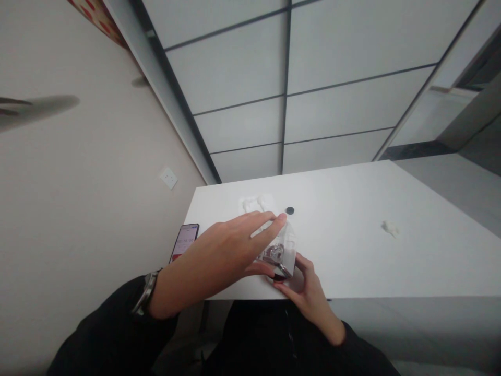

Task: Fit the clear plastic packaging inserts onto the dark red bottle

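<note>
Near the table's front edge is a clear plastic package (290, 245) with shiny, metallic-looking contents whose kind I cannot make out. My right hand (309, 290) grips its lower right edge between thumb and fingers. From the left, my left hand (238, 243) reaches across it, fingers curved over the top and thumb at the lower edge. The left palm hides part of the package. Just beyond the left fingertips lies a small dark round disc (290, 210). Behind that hand, a pale sheet (270, 200) with small white pieces on it is partly covered.
A phone (186, 239) with a lit screen is at the left edge of the white table (344, 209). A small crumpled white piece (390, 228) lies to the right. Wall and socket (169, 178) stand left; panelled doors (242, 125) rise behind the table.
</note>
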The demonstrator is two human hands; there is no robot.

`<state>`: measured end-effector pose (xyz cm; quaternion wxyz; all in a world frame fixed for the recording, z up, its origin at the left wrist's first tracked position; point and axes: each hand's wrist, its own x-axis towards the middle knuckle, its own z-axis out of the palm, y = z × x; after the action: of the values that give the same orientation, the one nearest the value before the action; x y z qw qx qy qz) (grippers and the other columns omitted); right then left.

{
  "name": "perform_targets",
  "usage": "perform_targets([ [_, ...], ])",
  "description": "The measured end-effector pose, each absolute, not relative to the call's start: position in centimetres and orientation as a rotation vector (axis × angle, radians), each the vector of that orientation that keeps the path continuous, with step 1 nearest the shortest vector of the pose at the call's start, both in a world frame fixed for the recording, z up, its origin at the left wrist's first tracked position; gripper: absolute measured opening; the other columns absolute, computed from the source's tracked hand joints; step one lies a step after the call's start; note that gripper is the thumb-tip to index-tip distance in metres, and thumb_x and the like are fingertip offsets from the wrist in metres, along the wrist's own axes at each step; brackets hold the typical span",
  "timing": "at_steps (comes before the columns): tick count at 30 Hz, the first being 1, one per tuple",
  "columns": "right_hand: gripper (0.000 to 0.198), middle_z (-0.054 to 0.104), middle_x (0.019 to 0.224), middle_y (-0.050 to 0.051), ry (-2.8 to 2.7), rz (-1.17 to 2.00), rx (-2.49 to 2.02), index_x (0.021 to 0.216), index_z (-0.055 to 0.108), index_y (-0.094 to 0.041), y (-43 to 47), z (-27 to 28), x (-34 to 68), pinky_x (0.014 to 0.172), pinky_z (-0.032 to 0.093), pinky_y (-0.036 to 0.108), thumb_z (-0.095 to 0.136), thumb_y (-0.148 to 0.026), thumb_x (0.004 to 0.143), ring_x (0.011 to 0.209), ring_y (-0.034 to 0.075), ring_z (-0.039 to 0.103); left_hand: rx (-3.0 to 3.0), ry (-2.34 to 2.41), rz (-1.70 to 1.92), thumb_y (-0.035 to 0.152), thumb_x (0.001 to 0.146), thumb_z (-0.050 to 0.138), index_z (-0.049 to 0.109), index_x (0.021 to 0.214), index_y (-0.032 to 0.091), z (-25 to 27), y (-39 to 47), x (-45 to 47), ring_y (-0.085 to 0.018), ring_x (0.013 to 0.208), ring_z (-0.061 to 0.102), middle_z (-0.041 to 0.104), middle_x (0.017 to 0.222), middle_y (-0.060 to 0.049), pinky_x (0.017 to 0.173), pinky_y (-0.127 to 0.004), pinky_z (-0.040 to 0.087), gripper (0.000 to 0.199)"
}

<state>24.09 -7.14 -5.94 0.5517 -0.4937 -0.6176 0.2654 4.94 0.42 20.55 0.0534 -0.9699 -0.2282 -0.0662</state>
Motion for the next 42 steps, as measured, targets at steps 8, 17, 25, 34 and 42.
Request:
perform_targets([
  [8,0.077,0.065,0.148,0.015,-1.449,0.664,-1.169,0.154,0.048,-0.027,-7.3,-5.8,24.2,0.118,0.052,0.055,0.083,-0.049,0.090,0.139,0.035,0.063,-2.930,-0.651,-0.224,0.045,0.088,0.085,0.045,0.148,0.009,20.5,0.4,5.1,-0.031,0.130,0.069,0.070,0.138,-0.021,0.101,-0.037,0.063,0.081],
  [17,0.078,0.064,0.150,0.014,-1.503,0.593,-1.119,0.158,0.043,-0.030,-7.1,-5.3,24.2,0.116,0.055,0.056,0.082,-0.045,0.092,0.139,0.035,0.063,-3.047,-0.773,-0.356,0.046,0.089,0.083,0.046,0.156,0.015,18.9,1.3,3.7,-0.034,0.136,0.065,0.065,0.148,-0.020,0.108,-0.043,0.060,0.083],
  [25,0.078,0.063,0.152,0.014,-1.512,0.594,-1.082,0.159,0.041,-0.031,-6.9,-4.8,24.2,0.116,0.055,0.055,0.081,-0.041,0.093,0.140,0.033,0.063,-3.199,-1.085,-0.838,0.051,0.087,0.084,0.049,0.159,0.028,14.5,1.8,1.0,-0.033,0.143,0.060,0.062,0.154,-0.014,0.119,-0.050,0.052,0.084],
  [34,0.077,0.062,0.153,0.015,-1.522,0.584,-1.076,0.158,0.040,-0.030,-6.9,-4.7,24.2,0.117,0.054,0.054,0.081,-0.039,0.094,0.142,0.033,0.062,-3.217,-1.916,-1.862,0.055,0.073,0.095,0.057,0.154,0.029,8.8,1.3,0.9,-0.037,0.141,0.061,0.063,0.153,-0.016,0.108,-0.049,0.061,0.094],
  [42,0.076,0.063,0.151,0.017,-1.534,0.606,-1.135,0.156,0.044,-0.025,-7.1,-4.9,24.4,0.117,0.054,0.053,0.083,-0.038,0.092,0.141,0.034,0.062,-2.962,-2.084,-2.698,0.075,0.078,0.082,0.063,0.148,0.022,3.2,0.3,1.4,-0.041,0.142,0.059,0.057,0.158,-0.019,0.116,-0.052,0.053,0.089],
])
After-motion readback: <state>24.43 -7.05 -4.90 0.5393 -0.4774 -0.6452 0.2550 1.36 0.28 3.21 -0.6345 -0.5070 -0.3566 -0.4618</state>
